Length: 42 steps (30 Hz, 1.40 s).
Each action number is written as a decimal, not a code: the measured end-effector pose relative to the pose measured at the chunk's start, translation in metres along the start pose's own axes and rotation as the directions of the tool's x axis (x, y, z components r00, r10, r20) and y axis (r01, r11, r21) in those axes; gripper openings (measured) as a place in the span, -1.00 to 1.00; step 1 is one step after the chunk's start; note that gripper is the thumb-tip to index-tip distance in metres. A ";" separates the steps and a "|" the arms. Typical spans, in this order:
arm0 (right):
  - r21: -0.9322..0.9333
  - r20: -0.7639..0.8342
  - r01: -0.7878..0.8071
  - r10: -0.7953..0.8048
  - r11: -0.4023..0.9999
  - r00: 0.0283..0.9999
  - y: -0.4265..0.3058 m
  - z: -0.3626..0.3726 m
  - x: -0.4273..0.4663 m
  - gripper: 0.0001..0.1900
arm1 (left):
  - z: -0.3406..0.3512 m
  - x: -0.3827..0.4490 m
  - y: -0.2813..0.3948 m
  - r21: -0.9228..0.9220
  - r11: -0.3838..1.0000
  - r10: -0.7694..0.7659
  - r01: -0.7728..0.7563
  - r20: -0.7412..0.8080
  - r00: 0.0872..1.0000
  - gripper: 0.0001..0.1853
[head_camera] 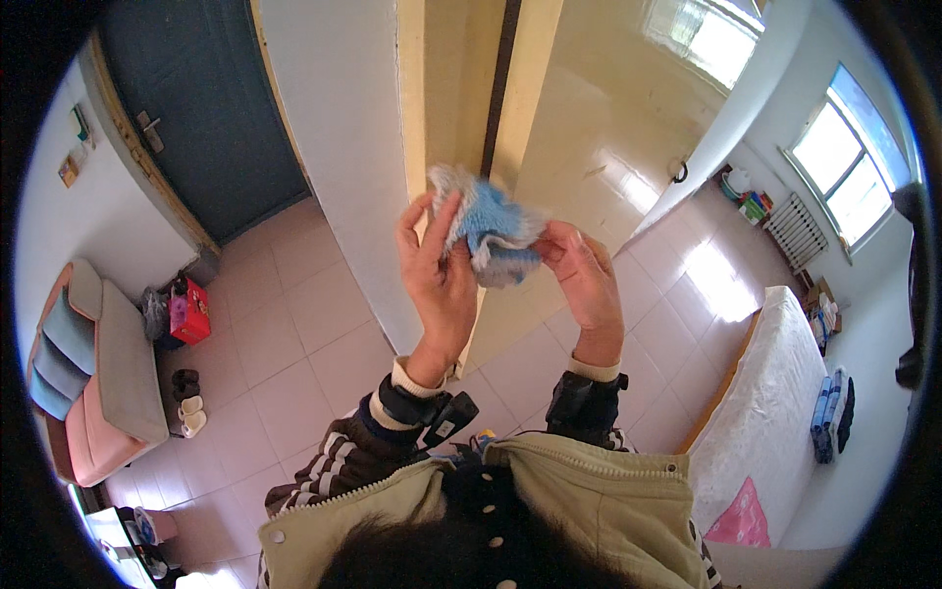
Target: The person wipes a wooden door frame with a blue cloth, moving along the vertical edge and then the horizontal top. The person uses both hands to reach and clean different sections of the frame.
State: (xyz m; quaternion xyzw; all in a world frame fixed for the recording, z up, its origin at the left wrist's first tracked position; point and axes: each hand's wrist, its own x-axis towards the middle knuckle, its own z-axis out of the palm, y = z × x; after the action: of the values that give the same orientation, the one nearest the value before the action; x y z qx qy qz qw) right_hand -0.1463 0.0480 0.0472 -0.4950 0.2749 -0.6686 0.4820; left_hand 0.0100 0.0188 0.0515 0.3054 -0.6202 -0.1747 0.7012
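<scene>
A fluffy blue and whitish cloth [494, 217] is held up in front of me, bunched and folded over on itself. It looks blurred. My left hand [440, 276] grips its left side, thumb and fingers around the edge. On the other side, my right hand [583, 269] pinches the cloth's right edge between thumb and fingers. Straight behind the cloth stands a cream-yellow door [625, 96] with its frame [449, 81].
A dark door [206, 110] is at the upper left. A sofa with cushions [110, 397], a red bag [190, 309] and slippers [193, 417] are to the left. On the right lie a bed with a white cover [765, 397] and folded textiles [831, 416]; a radiator [796, 232] is under the window.
</scene>
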 end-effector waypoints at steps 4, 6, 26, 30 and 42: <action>-0.043 -0.053 0.059 -0.061 0.997 0.997 0.004 -0.005 0.001 -0.57 | 0.034 0.036 0.015 0.048 0.948 0.317 -0.314 -0.110 0.942 -0.51; -0.055 -0.059 0.076 -0.079 0.996 0.995 0.009 -0.005 -0.001 -0.58 | 0.055 0.062 0.012 0.179 0.833 0.539 -0.524 -0.046 0.841 -0.43; -0.777 -0.118 0.122 -0.334 0.617 0.935 0.085 -0.046 0.021 -0.93 | 0.065 -0.045 -0.098 0.384 0.817 0.311 -0.430 0.335 0.890 -0.27; -0.682 -0.114 0.127 -0.276 0.721 0.954 0.082 -0.053 0.023 -0.94 | 0.077 0.008 -0.057 0.363 0.814 0.363 -0.454 0.294 0.884 -0.20; -0.612 0.027 0.177 -0.203 0.771 0.979 0.077 -0.069 0.025 -0.94 | 0.105 0.116 0.013 0.421 0.716 0.603 -0.558 0.031 0.797 -0.21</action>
State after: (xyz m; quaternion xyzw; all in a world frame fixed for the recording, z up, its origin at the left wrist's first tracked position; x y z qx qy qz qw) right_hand -0.1824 -0.0121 -0.0323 -0.6355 0.4347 -0.5989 0.2202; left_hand -0.0748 -0.0658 0.1530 0.2437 -0.6678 0.2047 0.6728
